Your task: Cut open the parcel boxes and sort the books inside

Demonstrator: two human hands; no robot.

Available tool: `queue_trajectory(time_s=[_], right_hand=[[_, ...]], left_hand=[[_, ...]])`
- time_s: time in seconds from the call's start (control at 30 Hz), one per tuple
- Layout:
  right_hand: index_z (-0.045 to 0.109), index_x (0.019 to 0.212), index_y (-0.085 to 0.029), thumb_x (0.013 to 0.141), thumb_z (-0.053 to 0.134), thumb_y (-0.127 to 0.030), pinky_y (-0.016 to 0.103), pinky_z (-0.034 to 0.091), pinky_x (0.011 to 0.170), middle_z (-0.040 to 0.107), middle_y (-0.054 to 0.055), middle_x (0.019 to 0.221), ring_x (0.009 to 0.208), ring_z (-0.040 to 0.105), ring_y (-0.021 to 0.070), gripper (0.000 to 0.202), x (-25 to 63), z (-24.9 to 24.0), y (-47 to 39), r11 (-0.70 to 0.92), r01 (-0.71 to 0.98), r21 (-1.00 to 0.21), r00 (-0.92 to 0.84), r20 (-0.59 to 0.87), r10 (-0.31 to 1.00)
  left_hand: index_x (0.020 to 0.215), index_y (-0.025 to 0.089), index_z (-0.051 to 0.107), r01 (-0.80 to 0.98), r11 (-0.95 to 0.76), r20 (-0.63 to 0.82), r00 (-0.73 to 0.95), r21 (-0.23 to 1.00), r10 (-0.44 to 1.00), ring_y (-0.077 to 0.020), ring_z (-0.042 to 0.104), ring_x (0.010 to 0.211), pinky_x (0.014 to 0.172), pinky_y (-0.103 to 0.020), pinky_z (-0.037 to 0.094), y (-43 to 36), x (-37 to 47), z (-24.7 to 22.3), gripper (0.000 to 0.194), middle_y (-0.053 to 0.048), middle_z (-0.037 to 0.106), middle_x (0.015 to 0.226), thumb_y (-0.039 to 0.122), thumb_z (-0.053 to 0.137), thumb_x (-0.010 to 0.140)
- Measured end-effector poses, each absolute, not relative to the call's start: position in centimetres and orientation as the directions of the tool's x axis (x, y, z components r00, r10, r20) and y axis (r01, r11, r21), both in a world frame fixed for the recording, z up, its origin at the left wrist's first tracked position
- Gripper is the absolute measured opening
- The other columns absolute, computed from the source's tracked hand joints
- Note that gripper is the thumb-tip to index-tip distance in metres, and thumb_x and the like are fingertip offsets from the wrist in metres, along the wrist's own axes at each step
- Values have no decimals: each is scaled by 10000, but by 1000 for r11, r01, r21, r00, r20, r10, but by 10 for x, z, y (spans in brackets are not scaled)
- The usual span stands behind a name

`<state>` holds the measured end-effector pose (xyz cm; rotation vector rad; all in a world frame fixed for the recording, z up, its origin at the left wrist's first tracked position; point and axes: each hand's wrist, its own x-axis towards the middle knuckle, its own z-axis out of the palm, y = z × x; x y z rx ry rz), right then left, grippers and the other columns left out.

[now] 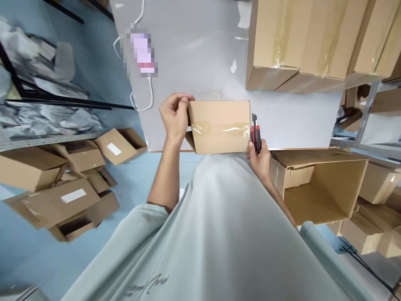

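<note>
A small brown cardboard box (222, 117) with clear tape across it lies at the table's front edge, close to the body. A flap stands out at its left end. My left hand (176, 115) grips the box's upper left edge, fingers curled and thumb against the cardboard. At the box's right end, my right hand (260, 159) is closed round a red and black utility knife (255, 136), which points away from me beside the box. The thumb of that hand is near the box's lower right corner.
Taped boxes (300, 37) stand at the table's (194, 54) back right. A pixelated device (143, 52) with a white cable is at the left. A large open carton (322, 188) is at the right, and cardboard boxes (62, 196) lie on the left.
</note>
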<state>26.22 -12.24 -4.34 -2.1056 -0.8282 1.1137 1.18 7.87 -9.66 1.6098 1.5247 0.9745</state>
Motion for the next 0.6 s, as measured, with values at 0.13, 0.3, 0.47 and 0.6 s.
queue_trajectory(time_s=[0.13, 0.3, 0.47, 0.6], right_hand=[[558, 1122, -260, 1029, 546, -812, 307, 595, 637, 684, -46, 743, 648, 730, 200, 560, 267, -44, -120, -631, 124, -766, 386, -549, 741], [552, 1097, -268, 1015, 545, -759, 315, 590, 686, 673, -52, 741, 661, 720, 197, 497, 271, -42, -115, -651, 145, -745, 408, -554, 725], [628, 1085, -251, 985, 588, -618, 349, 569, 780, 768, 14, 875, 790, 724, 233, 382, 270, -37, -111, -640, 369, -674, 493, -441, 750], [687, 1234, -208, 1010, 569, -610, 363, 585, 803, 831, 69, 991, 863, 751, 263, 476, 269, -25, -115, -647, 414, -640, 505, -430, 748]], left_hand=[[1231, 353, 751, 533, -164, 102, 144, 830, 984, -313, 675, 1435, 1240, -633, 528, 71, 41, -49, 418, 15, 828, 1288, 725, 595, 1120], [1316, 337, 760, 379, -258, 39, 499, 889, 866, -392, 623, 1522, 1315, -659, 492, 66, 115, -38, 372, -51, 775, 1465, 552, 780, 1014], [1260, 295, 793, 353, -197, -36, 557, 915, 830, -381, 726, 1347, 1245, -619, 567, 84, 141, -62, 312, -66, 815, 1341, 359, 814, 956], [1177, 294, 816, 375, -193, -62, 571, 907, 819, -334, 773, 1208, 1155, -557, 633, 93, 136, -70, 247, -53, 830, 1279, 306, 799, 930]])
